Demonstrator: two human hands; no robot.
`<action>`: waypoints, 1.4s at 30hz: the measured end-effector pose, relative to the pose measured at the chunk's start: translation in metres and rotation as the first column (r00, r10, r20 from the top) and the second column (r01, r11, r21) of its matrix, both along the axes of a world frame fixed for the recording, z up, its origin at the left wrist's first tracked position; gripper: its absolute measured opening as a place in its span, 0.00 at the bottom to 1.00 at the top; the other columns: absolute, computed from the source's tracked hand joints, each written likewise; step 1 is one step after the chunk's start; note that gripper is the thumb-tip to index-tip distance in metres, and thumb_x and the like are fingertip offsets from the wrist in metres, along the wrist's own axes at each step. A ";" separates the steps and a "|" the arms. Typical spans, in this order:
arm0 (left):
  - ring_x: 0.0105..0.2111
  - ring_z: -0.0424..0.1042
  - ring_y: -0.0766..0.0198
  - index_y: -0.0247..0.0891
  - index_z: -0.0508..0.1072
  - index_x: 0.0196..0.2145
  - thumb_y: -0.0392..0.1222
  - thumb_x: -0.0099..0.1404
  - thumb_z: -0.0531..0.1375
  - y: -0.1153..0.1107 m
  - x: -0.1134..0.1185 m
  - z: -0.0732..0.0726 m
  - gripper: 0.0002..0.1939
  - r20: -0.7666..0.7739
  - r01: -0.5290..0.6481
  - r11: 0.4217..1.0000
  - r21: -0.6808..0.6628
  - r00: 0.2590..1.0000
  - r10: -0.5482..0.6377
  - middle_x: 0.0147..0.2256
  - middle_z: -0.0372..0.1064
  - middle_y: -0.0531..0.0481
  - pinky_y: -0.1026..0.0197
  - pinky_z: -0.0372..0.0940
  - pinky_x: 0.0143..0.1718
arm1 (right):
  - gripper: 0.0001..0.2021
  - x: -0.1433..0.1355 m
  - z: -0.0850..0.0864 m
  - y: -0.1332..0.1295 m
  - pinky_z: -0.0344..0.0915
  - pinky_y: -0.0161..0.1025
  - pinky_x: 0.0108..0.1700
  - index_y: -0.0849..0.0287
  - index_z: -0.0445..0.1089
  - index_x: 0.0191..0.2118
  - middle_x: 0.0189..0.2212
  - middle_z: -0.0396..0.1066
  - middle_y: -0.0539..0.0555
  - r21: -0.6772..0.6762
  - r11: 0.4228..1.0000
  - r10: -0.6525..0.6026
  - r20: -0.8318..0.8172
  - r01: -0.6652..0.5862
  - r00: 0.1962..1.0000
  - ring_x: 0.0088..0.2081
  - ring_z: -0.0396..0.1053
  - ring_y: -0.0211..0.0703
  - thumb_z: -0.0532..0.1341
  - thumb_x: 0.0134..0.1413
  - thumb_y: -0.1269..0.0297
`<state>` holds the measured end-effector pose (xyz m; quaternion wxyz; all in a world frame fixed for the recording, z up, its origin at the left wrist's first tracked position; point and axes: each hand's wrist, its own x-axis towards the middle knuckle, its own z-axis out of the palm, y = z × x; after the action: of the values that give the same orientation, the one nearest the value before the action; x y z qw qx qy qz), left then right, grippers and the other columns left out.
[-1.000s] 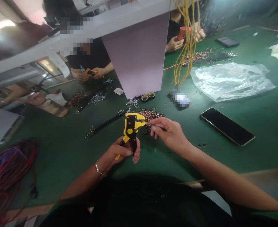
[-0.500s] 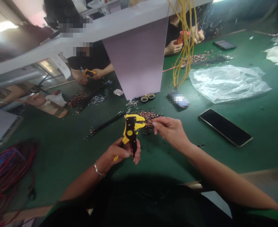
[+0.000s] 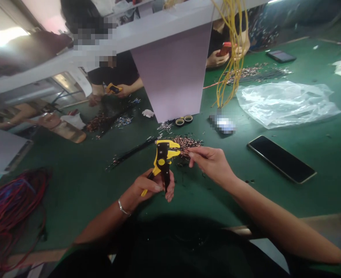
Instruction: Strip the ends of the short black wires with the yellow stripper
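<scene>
My left hand (image 3: 154, 185) is wrapped round the handles of a yellow and black wire stripper (image 3: 162, 160), whose jaws point right. Just right of the jaws, my right hand (image 3: 211, 160) has its thumb and forefinger pinched together; what they hold is too small to make out. Behind the jaws lies a pile of short copper-coloured pieces (image 3: 187, 141) with dark parts. A bundle of thin black wires (image 3: 132, 151) stretches to the left of the tool on the green table (image 3: 211, 204).
A phone (image 3: 280, 159) and a clear plastic bag (image 3: 286, 103) lie at the right. Two tape rolls (image 3: 184, 120) sit by a pale panel (image 3: 176, 73). Red and blue cables (image 3: 14, 204) are coiled at left. Yellow wires (image 3: 231, 50) hang down. Other people's hands hold tools across the table.
The whole view has shifted slightly, so things appear a little farther right. My left hand keeps its grip on the stripper and my right hand stays pinched near the jaws.
</scene>
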<state>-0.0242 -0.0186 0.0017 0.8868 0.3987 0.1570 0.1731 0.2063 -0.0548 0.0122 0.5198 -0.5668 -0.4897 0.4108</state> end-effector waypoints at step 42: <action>0.25 0.71 0.58 0.31 0.76 0.40 0.38 0.46 0.67 -0.001 -0.004 0.000 0.21 -0.015 0.102 0.994 -0.042 0.995 -0.102 0.28 0.72 0.44 0.53 0.69 0.30 | 0.07 -0.005 0.006 -0.010 0.75 0.42 0.35 0.51 0.82 0.28 0.23 0.79 0.50 0.196 0.980 -0.046 0.102 0.026 0.994 0.27 0.77 0.43 0.65 0.50 0.63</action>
<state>-0.0283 -0.0192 0.0020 0.9011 0.3894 0.1473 0.1210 0.2013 -0.0651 0.0183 0.5531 -0.5433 -0.5441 0.3208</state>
